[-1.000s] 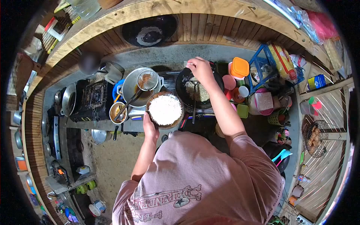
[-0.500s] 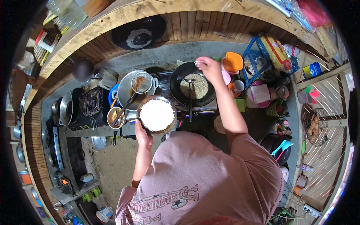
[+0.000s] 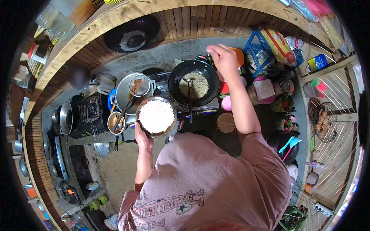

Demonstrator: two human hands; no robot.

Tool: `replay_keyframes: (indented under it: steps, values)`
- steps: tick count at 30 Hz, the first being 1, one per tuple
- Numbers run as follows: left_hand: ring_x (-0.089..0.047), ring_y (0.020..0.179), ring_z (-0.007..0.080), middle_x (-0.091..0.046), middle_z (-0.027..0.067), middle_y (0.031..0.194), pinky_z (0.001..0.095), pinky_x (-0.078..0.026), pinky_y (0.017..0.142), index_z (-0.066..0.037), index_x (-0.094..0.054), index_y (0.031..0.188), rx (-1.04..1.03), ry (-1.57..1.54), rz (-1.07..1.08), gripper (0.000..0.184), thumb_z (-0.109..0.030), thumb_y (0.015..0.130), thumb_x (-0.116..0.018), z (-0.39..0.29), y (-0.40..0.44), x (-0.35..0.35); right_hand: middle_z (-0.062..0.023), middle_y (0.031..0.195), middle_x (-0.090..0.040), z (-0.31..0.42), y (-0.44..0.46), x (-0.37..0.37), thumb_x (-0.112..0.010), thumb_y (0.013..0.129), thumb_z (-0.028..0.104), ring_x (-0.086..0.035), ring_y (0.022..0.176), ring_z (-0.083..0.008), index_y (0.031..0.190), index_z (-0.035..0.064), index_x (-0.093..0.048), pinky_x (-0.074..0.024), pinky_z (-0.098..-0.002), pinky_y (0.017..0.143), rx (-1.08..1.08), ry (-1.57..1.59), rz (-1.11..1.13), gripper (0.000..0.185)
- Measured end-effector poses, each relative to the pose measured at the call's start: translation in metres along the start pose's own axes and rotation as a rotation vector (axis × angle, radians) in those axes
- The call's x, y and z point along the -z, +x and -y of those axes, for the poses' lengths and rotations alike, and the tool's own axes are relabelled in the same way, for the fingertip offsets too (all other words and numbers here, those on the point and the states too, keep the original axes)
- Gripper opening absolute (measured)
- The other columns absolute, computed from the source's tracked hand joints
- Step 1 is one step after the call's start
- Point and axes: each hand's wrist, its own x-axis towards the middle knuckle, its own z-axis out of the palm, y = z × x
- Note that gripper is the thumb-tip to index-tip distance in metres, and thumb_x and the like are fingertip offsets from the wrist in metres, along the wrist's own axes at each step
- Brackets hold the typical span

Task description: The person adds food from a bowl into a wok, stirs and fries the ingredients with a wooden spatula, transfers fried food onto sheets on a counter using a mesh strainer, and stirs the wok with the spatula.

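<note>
The left hand (image 3: 144, 139) is grasping one bowl (image 3: 158, 134) of white food (image 3: 156, 116); one wok (image 3: 212, 83), bearing one ladle (image 3: 190, 104), is sitting nearby. The right hand (image 3: 223, 60) is hovering beside the wok, fingers curled; whether it is holding anything, I cannot tell.

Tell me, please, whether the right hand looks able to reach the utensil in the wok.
Probably yes: the right hand is near the wok, and nothing visible covers the utensil's handle, though that hand may be pinching something.

Glossy to matt
Round black metal wok (image 3: 211, 89) glossy, round grey metal pot (image 3: 122, 92) at ten o'clock duller, curved pale wooden beam (image 3: 127, 9) at twelve scuffed, mauve cloth T-shirt (image 3: 208, 169) at six matt
</note>
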Motion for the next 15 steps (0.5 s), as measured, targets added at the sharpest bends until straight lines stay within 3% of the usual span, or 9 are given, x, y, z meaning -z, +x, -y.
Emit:
replay_keyframes:
  steps: [5, 10, 15]
  values:
    - [-0.054, 0.131, 0.0269, -0.053, 0.0098, 0.145, 0.0456, -0.041, 0.111, -0.004, -0.044, 0.146, -0.033, -0.019, 0.024, 0.059, -0.048, 0.108, -0.034, 0.010, 0.004, 0.007, -0.0150, 0.090, -0.070, -0.002, -0.003, -0.010, -0.065, 0.086, -0.001, -0.070, 0.082, -0.0326, 0.102, 0.0031, -0.073, -0.0547, -0.0380, 0.072, 0.060, 0.044, -0.068, 0.019]
    - [-0.054, 0.131, 0.0265, -0.053, 0.0115, 0.144, 0.0433, -0.042, 0.110, -0.001, -0.044, 0.145, -0.009, -0.054, -0.045, 0.057, -0.044, 0.109, -0.032, 0.011, -0.009, 0.001, -0.0168, 0.089, -0.068, -0.063, -0.057, -0.059, -0.064, 0.089, 0.009, -0.066, 0.084, -0.0401, 0.100, 0.0065, -0.072, -0.0536, -0.0460, 0.074, -0.194, -0.069, 0.174, 0.014]
    - [-0.055, 0.131, 0.0257, -0.055, 0.0092, 0.144, 0.0432, -0.041, 0.111, -0.004, -0.046, 0.145, -0.037, -0.035, -0.072, 0.057, -0.046, 0.108, -0.034, 0.019, -0.012, 0.010, -0.0151, 0.087, -0.066, -0.044, -0.022, -0.038, -0.067, 0.089, 0.011, -0.064, 0.082, -0.0390, 0.095, 0.0056, -0.072, -0.0524, -0.0453, 0.072, -0.054, -0.042, 0.062, 0.010]
